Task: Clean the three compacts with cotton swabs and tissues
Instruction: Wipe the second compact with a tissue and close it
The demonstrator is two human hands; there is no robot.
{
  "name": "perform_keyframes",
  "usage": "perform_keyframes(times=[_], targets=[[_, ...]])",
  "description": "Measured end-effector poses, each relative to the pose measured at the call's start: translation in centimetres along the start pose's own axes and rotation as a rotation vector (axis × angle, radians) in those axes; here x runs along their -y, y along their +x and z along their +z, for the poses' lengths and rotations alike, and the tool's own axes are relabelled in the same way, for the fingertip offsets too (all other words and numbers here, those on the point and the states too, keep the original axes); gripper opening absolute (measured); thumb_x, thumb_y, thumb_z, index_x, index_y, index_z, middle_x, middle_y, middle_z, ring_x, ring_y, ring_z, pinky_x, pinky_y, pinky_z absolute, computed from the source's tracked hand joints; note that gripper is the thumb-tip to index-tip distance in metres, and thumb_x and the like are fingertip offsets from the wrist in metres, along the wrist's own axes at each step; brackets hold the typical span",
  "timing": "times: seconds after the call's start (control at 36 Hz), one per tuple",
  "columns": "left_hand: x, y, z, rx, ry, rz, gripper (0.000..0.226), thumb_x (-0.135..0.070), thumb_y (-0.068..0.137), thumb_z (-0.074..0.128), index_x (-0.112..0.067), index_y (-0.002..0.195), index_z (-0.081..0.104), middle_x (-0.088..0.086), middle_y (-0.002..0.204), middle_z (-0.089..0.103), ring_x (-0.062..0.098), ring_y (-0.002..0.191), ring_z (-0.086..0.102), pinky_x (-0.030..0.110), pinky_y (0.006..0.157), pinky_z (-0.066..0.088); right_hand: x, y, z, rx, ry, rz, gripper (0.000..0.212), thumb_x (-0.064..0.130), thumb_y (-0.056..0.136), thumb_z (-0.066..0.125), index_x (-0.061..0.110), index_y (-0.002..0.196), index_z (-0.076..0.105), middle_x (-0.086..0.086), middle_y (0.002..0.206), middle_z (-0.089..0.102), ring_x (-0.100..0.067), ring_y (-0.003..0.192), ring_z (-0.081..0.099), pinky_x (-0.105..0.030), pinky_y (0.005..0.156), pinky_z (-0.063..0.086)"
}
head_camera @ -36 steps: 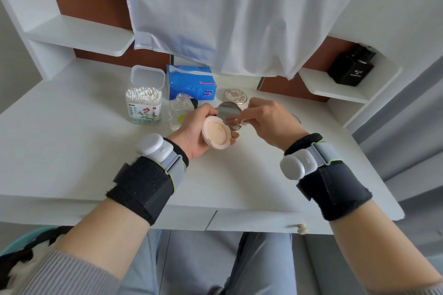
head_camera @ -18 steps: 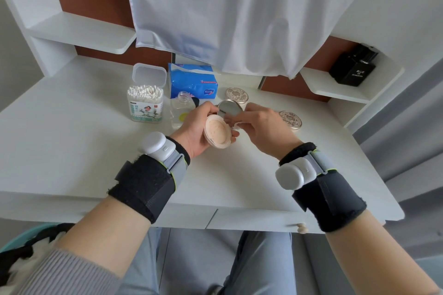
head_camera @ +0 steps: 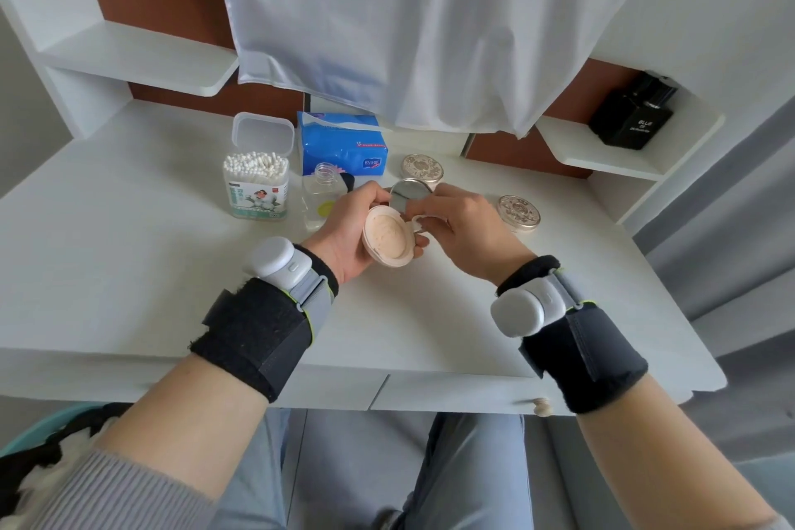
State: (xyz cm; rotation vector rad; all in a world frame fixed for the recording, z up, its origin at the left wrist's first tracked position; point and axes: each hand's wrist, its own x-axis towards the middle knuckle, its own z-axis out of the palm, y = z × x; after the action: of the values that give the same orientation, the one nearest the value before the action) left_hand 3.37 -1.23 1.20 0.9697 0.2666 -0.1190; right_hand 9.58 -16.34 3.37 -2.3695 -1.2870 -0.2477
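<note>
My left hand grips an open compact above the desk, its beige powder pan facing me and its mirrored lid raised behind. My right hand is curled at the compact's right rim, pinching something small and white against it; I cannot tell if it is a swab or a tissue. Two closed ornate compacts lie on the desk: one behind my hands, one to the right. A box of cotton swabs with its lid up and a blue tissue pack stand at the back left.
A small clear bottle without a cap stands just left of my left hand. A white cloth hangs over the back of the white desk. A black perfume box sits on the right shelf.
My right hand has shifted left and closer along the compact's rim. The left hand has tilted the compact slightly; the second closed compact at the right came into view.
</note>
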Motion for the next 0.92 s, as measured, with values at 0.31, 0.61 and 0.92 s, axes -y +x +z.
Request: perform_keyframes(times=[0.31,0.61,0.92], targets=[[-0.3,-0.3,0.3,-0.031,-0.049,0.030,0.006,-0.019,0.094,0.038,-0.014,0.093,0.041,0.016,0.058,0.065,0.035,0.060,0.067,0.038,0.063,0.054,-1.7,-0.2,-0.9,-0.345,-0.253,0.061,0.018,0.014,0.089,0.050,0.012,0.092,0.067,-0.008,0.082,0.056,-0.031,0.061,0.054,-0.034,0.044,0.045],[-0.2,-0.3,0.4,0.006,-0.064,0.021,0.017,-0.019,0.093,0.037,-0.010,0.094,0.052,0.019,0.067,0.067,0.036,0.066,0.066,0.037,0.062,0.055,-0.9,0.7,0.4,-0.392,0.384,0.476,0.010,0.021,0.088,0.062,0.022,0.098,0.063,0.001,0.079,0.071,-0.020,0.074,0.067,-0.037,0.074,0.053],[-0.2,-0.2,0.1,0.060,-0.090,0.016,0.028,-0.020,0.093,0.036,-0.006,0.106,0.056,0.021,0.080,0.069,0.033,0.066,0.067,0.034,0.058,0.056,0.3,0.9,2.3,-0.387,0.600,0.635,0.012,0.017,0.086,0.065,0.022,0.082,0.055,0.001,0.077,0.064,-0.012,0.068,0.055,-0.029,0.069,0.046]])
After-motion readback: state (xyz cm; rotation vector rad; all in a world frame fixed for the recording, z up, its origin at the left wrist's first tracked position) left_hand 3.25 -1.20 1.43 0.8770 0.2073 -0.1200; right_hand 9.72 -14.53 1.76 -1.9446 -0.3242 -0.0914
